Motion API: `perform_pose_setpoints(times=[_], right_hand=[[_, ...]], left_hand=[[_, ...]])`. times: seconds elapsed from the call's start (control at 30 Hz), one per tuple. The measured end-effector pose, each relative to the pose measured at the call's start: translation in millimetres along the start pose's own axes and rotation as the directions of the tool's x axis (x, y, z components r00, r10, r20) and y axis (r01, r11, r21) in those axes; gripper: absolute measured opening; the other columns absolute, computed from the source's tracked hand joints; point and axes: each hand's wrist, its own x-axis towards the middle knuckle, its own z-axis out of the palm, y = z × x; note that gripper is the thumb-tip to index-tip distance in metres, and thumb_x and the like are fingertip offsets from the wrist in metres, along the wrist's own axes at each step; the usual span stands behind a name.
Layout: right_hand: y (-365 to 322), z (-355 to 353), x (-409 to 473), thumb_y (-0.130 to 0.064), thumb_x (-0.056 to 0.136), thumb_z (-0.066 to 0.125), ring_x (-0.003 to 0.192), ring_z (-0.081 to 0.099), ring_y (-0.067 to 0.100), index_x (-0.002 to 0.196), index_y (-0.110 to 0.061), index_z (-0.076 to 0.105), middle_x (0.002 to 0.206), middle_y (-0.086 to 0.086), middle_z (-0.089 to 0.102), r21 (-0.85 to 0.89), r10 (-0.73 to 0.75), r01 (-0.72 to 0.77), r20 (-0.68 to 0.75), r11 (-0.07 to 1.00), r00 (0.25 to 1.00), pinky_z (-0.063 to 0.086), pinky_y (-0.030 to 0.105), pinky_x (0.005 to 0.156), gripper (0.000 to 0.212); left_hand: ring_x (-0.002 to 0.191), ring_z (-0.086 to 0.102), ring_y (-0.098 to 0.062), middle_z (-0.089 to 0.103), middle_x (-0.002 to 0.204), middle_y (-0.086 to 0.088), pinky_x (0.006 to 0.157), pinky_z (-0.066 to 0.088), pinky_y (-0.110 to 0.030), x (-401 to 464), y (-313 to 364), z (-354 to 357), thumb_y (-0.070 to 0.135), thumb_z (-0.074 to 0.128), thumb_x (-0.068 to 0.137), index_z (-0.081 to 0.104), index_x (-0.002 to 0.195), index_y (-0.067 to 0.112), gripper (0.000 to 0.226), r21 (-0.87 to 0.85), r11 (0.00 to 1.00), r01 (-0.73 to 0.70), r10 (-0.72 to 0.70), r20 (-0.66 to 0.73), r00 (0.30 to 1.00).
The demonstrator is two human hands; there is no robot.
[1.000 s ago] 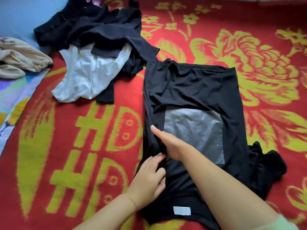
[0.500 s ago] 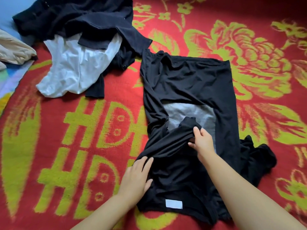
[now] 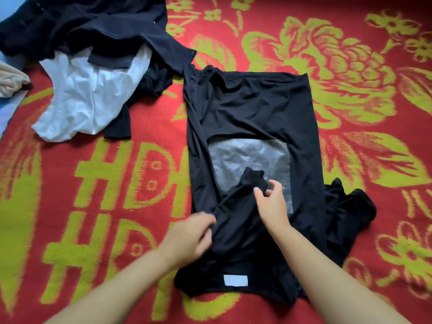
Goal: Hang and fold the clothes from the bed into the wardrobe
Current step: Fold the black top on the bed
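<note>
A black T-shirt [image 3: 252, 108] is spread on the red floral blanket [image 3: 70, 183], collar and white neck label [image 3: 235, 280] nearest, long axis running near to far. At its near left edge, the left hand [image 3: 187, 239] is blurred; whether cloth is gripped cannot be told. Just beyond, the left sleeve [image 3: 240, 195] is pinched by the right hand [image 3: 271, 202] and laid inward over the grey print [image 3: 247, 157]. The right sleeve [image 3: 346, 211] is bunched at the near right, nearer that hand. Further left, a white garment [image 3: 88, 99] is lying under dark clothes [image 3: 93, 26].
</note>
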Motion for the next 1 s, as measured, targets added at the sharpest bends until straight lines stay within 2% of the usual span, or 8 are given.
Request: perform_pose_setpoints(times=[0.1,0.23,0.3,0.37,0.53,0.73,0.9,1.0], right_hand=[[2.3,8.3,-20.3,-0.032,0.093,0.055,0.099,0.056,0.020,0.134,-0.015,0.031,0.106,0.001,0.057,-0.009,0.006,-0.006,0.039,1.000,0.999,0.041,0.028,0.080,0.051],[28.0,26.1,-53.2,-0.038,0.087,0.062,0.092,0.062,0.021,0.114,-0.010,0.045,0.097,0.003,0.063,0.067,0.263,-0.280,0.190,0.958,0.946,0.055,0.038,0.084,0.042],[38.6,37.8,-74.8,-0.030,0.090,0.060,0.087,0.067,0.021,0.100,-0.009,0.053,0.102,0.008,0.066,0.090,0.330,-0.406,0.436,0.909,0.837,0.058,0.029,0.074,0.025],[47.1,50.3,-89.6,-0.019,0.094,0.053,0.082,0.069,0.021,0.090,-0.014,0.049,0.093,0.009,0.063,0.102,0.303,-0.422,0.548,0.901,0.780,0.053,0.020,0.065,0.008],[49.1,74.2,-96.7,-0.014,0.095,0.041,0.088,0.067,0.021,0.076,-0.017,0.043,0.090,0.009,0.056,0.246,0.265,-0.416,0.476,0.875,0.839,0.056,0.025,0.074,0.020],[30.4,77.5,-105.8,-0.008,0.097,0.026,0.054,0.064,0.010,0.079,-0.013,0.043,0.090,0.012,0.064,-0.030,0.384,-0.470,0.623,0.882,0.681,0.049,0.017,0.048,0.025],[31.5,11.2,-79.1,-0.010,0.093,0.041,0.054,0.061,0.009,0.084,-0.014,0.057,0.078,0.000,0.069,0.055,0.107,-0.115,0.135,0.992,0.985,0.043,0.015,0.052,0.019],[41.9,-66.0,-51.9,-0.006,0.093,0.044,0.085,0.059,0.012,0.096,-0.016,0.058,0.099,0.002,0.065,-0.036,-0.072,0.064,-0.293,0.997,0.953,0.038,0.018,0.071,0.018]], left_hand=[[0.100,0.058,-0.027,0.060,0.110,-0.011,0.076,0.052,-0.035,71.8,-23.7,-19.2,0.006,0.046,0.074,0.056,0.119,0.013,0.047,0.220,0.975,0.033,-0.008,-0.112,0.994],[0.146,0.008,-0.024,0.019,0.156,-0.009,0.117,0.005,-0.051,131.7,-33.7,-26.8,0.009,0.047,0.087,0.049,0.132,0.019,0.046,0.585,0.806,-0.086,-0.208,0.417,0.885],[0.140,0.022,-0.022,0.036,0.144,-0.004,0.116,-0.002,-0.053,141.1,-36.5,-34.9,0.016,0.044,0.092,0.056,0.124,0.021,0.034,0.644,0.745,-0.170,-0.237,0.495,0.836],[0.127,0.037,-0.022,0.048,0.124,-0.002,0.116,0.003,-0.056,141.6,-45.9,-50.0,0.016,0.043,0.093,0.059,0.119,0.021,0.030,0.713,0.666,-0.221,-0.227,0.475,0.850],[0.126,0.032,-0.028,0.042,0.123,-0.007,0.113,0.003,-0.063,127.1,-81.6,-85.6,0.010,0.044,0.089,0.058,0.120,0.019,0.035,0.858,0.500,-0.116,-0.457,0.376,0.806],[0.140,0.019,-0.028,0.028,0.146,-0.014,0.112,0.003,-0.061,96.5,-63.3,-45.9,0.010,0.037,0.089,0.035,0.136,0.012,0.046,0.806,0.586,0.077,-0.388,0.196,0.901],[0.139,0.032,-0.033,0.035,0.148,-0.023,0.111,0.021,-0.055,58.1,-32.4,3.1,0.024,0.036,0.087,0.036,0.141,-0.005,0.061,0.629,0.763,0.147,-0.168,-0.026,0.985],[0.138,0.032,-0.037,0.030,0.149,-0.027,0.108,0.032,-0.051,44.0,-16.7,32.3,0.034,0.061,0.088,0.033,0.142,-0.005,0.073,0.540,0.811,0.224,-0.317,0.084,0.945]])
